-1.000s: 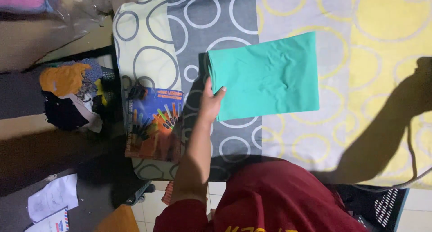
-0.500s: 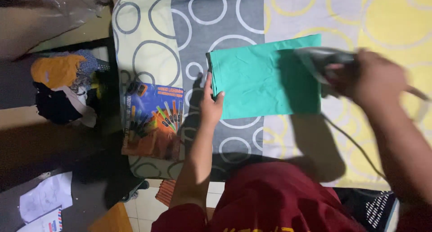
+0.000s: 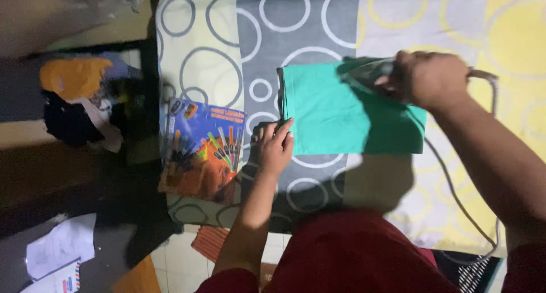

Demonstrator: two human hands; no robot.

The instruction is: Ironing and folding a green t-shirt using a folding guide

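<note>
A folded teal cloth [image 3: 350,114] lies flat on a circle-patterned sheet [image 3: 318,31]. The right hand [image 3: 429,79] is clenched around an iron [image 3: 364,71] resting on the cloth's upper right part. The left hand [image 3: 273,145] lies flat, fingers spread, pinning the cloth's lower left corner. This looks like the pressing step; a steady glide across seems called for. A colourful packet [image 3: 202,151] lies left of the cloth.

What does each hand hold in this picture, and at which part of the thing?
The right hand holds an iron by its handle, on the green cloth. The left hand grasps nothing; its fingers press the cloth's left edge flat.
</note>
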